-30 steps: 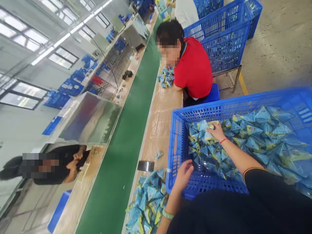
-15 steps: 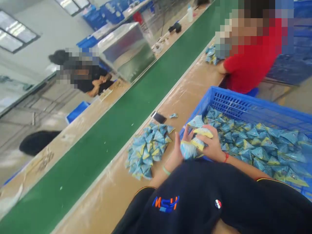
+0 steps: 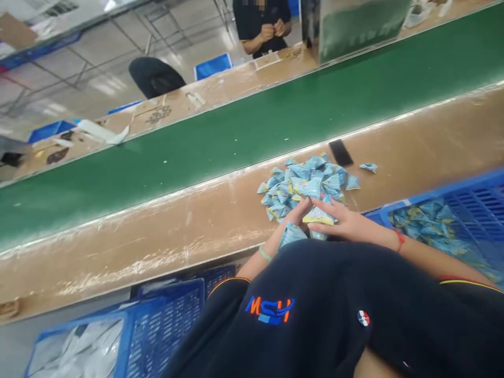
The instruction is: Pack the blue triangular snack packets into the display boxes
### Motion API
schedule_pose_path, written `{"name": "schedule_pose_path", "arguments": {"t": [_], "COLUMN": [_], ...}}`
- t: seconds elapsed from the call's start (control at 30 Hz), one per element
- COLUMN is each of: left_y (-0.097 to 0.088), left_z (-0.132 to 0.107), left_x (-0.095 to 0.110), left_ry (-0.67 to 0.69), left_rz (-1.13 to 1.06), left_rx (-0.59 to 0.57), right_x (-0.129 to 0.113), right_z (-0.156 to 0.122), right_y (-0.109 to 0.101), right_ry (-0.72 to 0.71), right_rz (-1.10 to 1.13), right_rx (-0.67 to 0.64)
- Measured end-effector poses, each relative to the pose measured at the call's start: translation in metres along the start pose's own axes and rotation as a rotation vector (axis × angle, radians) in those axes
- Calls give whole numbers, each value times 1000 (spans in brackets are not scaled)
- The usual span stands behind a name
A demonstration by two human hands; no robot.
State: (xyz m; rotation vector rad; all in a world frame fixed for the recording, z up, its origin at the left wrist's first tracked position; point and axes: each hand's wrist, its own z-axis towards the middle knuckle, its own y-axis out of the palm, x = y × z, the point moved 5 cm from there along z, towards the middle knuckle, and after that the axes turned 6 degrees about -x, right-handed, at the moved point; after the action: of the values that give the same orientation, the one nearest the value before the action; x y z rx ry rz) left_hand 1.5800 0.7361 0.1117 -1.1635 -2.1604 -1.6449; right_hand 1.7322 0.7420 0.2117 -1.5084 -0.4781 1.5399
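My left hand [image 3: 298,212] and my right hand [image 3: 343,219] are cupped together at the near side of a pile of small blue-and-yellow pyramid-shaped packets [image 3: 281,191]. Between them they hold several of the same packets [image 3: 318,216]. One more light-blue packet [image 3: 292,235] shows by my left palm, close to my shirt. The fingers are bent around the load, and part of it is hidden behind them. Two single packets lie to the right of the pile, one near it [image 3: 353,182] and one farther off [image 3: 369,167].
A black phone [image 3: 340,153] lies beside the pile on the brown bench [image 3: 157,236]. Beyond runs a green conveyor belt [image 3: 197,142]. Blue crates stand at the right [image 3: 482,191] and lower left [image 3: 169,320]. Across the belt sits a person in black [image 3: 262,31].
My hands have carried the held packets from the edge of the blue crate leftward to the pile on the bench. My view has turned left, and the person in red is out of sight.
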Motion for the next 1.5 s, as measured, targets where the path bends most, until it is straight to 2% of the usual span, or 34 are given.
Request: {"name": "schedule_pose_path", "arguments": {"t": [0.13,0.27,0.33,0.4,0.5,0.57,0.67,0.73,0.8,0.87,0.93,1.03,1.07,1.27,1.37,1.5], "left_y": [-17,-36,-45,-51,-61,-67,-73,-76,-80,-83,-85,-83,-82,-77,-81,-85], "left_z": [2,-7,-15,-24,-34,-37,-35,-31,-29,-28,-28,-31,-33,-45,-45,-42], "left_x": [21,42,51,56,57,55,53,51,48,47,46,45,46,51,52,53], "left_ry": [45,138,157,139,72,53,59,48,35,30,33,32,34,40,54,78], "left_rz": [-80,-149,-164,-170,-165,-162,-158,-156,-165,-183,-198,-212,-216,-207,-198,-181], "left_rx": [5,-10,-40,-55,-22,7,-2,-15,-1,34,59,68,64,57,60,62], "right_x": [7,10,13,19,36,50,64,66,58,43,26,8,6,14,22,46], "right_z": [38,69,78,83,90,99,111,110,102,94,86,84,86,101,106,114], "right_y": [-5,-4,-3,-6,-12,-14,-20,-33,-54,-78,-102,-121,-122,-101,-88,-62], "right_ry": [-25,67,134,166,194,212,213,199,164,109,25,-83,-95,-40,65,182], "right_rz": [335,610,610,566,581,640,684,647,547,375,152,-102,-130,-92,-106,-66], "right_rx": [-29,100,223,404,634,671,634,664,756,804,928,1020,1018,748,648,496]}}
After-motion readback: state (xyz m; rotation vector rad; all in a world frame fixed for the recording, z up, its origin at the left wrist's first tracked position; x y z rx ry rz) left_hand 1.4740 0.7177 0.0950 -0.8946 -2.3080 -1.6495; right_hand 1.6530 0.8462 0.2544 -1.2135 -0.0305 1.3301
